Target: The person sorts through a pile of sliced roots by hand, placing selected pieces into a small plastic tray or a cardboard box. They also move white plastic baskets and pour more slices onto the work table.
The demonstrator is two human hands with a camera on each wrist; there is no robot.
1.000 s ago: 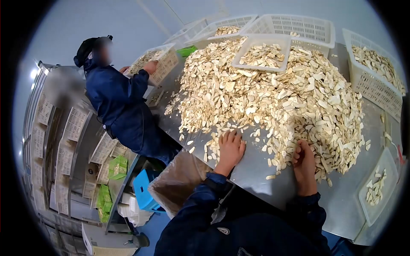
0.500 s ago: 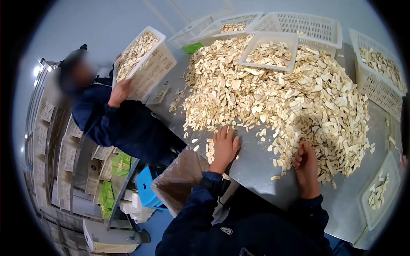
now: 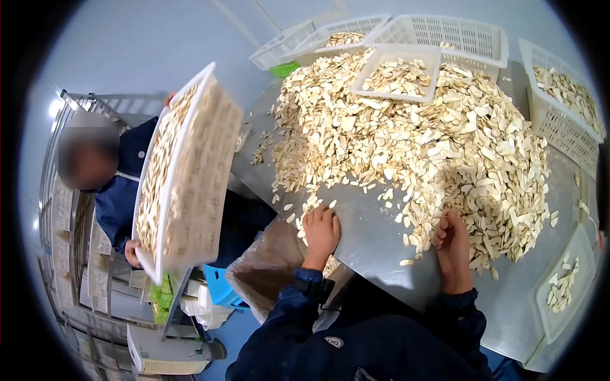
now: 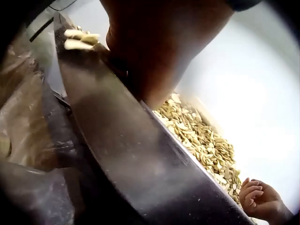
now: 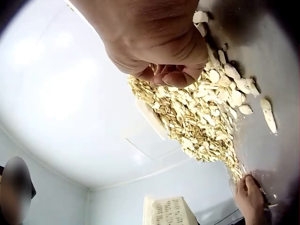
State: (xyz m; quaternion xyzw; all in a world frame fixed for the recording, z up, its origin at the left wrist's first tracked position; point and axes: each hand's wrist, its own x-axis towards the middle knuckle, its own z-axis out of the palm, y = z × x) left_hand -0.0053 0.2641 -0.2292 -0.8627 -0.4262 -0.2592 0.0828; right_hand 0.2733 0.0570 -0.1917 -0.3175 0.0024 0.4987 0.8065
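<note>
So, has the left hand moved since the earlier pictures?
Yes: in the head view, the left hand has moved away from the pile, toward the near edge of the table.

My sleeves (image 3: 284,317) are navy. Cream-and-tan slices (image 3: 381,143) lie on my grey counter (image 3: 365,238), white lattice-patterned baskets (image 3: 445,28) along its far edge.

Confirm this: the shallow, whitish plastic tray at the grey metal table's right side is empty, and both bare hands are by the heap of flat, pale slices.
Not empty: the head view shows the plastic tray holding several loose slices. It is at the right side of the table, and the left hand and right hand are by the heap.
</note>
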